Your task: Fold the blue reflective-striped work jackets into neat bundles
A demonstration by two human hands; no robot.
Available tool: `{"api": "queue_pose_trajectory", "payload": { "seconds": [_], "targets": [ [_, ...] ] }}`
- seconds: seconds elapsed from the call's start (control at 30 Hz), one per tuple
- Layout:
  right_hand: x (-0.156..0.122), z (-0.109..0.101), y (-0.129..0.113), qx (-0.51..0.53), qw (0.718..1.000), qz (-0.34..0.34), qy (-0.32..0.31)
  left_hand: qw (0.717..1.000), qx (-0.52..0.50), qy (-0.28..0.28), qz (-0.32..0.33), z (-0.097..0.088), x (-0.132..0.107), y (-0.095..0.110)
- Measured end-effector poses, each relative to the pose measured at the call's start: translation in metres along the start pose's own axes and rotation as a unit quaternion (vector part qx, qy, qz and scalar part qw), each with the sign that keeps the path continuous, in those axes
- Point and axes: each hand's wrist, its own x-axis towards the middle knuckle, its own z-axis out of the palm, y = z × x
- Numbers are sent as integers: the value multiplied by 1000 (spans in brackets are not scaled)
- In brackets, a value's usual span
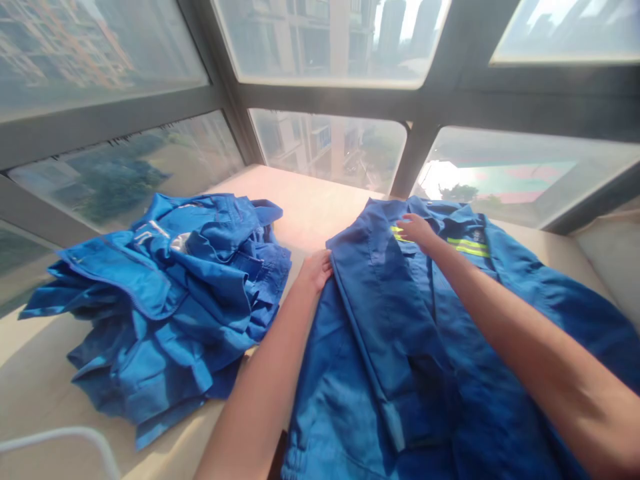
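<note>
A pale bay-window ledge [305,207] spreads beneath both hands, sunlit beyond the left hand [319,268]. Farther out from the hands, grey window frames [330,101] hold hazy panes, with buildings [310,143] outside.

The blue work jacket [385,300] lies under the right hand [417,231] and reaches from the left hand's fingertips back toward the person, between the forearms and past the right one. The left hand touches its side edge, fingers bent; whether they pinch the cloth I cannot tell. The right hand is over the chest, fingers loosely curled by a yellow stripe patch; its grip is unclear too.

Counted: one spread jacket, two yellow patches, one heap of blue garments [200,280] left of the left hand, its pieces too tangled to number, and one white curved tube [75,433] nearer the person.
</note>
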Motion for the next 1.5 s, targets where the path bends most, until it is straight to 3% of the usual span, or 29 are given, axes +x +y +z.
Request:
{"api": "queue_pose_trajectory", "payload": {
  "seconds": [0.17, 0.33, 0.43, 0.53, 0.67, 0.83, 0.97, 1.03, 1.17, 1.27, 1.37, 1.5],
  "targets": [
    [-123, -29, 37, 85, 995, 19, -41, 998, 40, -42, -5, -11, -78, -36],
    [-246, -49, 60, -11, 998, -46, -28, 993, 91, -73, -28, -30, -155, -102],
    [-298, -50, 59, -47, 993, -105, -5, 987, 134, -87, -28, -37, -185, -140],
    [-334, -45, 56, -84, 986, -145, 13, 985, 159, -68, -10, -36, -202, -164],
    [-358, -34, 56, -158, 964, -214, 28, 978, 200, -38, 50, -24, -211, -177],
    [-361, -34, 39, -141, 958, -249, 24, 952, 251, 8, 175, -16, -221, -163],
    [-382, -28, 17, -39, 954, -276, 109, 941, 226, 20, 250, -27, -236, -140],
    [-400, -13, 14, -13, 949, -296, 109, 933, 237, 22, 270, -42, -241, -131],
    [-427, 19, 21, -21, 946, -323, -27, 923, 282, 88, 246, -80, -242, -123],
    [-431, 29, 25, -36, 947, -319, -29, 927, 297, 111, 200, -99, -240, -126],
    [-427, 33, 25, -92, 943, -318, -24, 928, 307, 93, 189, -102, -239, -131],
    [-418, 45, 25, -143, 939, -311, -42, 925, 311, 80, 203, -90, -240, -131]
  ]
}}
